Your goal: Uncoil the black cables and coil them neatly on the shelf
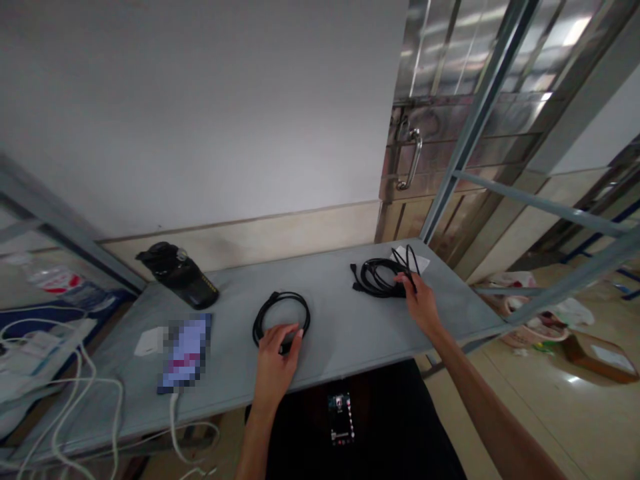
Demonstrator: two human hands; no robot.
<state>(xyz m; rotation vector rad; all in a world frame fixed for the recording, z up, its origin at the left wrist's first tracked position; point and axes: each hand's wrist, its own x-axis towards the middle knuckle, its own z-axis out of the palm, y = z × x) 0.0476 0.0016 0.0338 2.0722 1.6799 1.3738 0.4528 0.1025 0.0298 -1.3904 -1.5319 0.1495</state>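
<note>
On the grey tabletop [330, 320], a black cable [257, 325] lies wound in a loose ring in front of me. My left hand [277, 353] grips the near side of this ring, thumb and fingers curled around it and hiding that part. Further right is a thicker coil of black cable [375, 283], with its connector ends sticking out to the left. My right hand [420, 303] pinches the right side of that coil, where a few loops stand up above the fingers. A white paper [420, 261] lies partly behind these loops.
A black bottle [177, 277] lies tilted at the table's back left. Nearer are a pixelated blue packet [187, 353] and white cables [120, 407]. A lit phone [341, 420] rests on my lap. Metal frame posts [480, 113] rise at the right.
</note>
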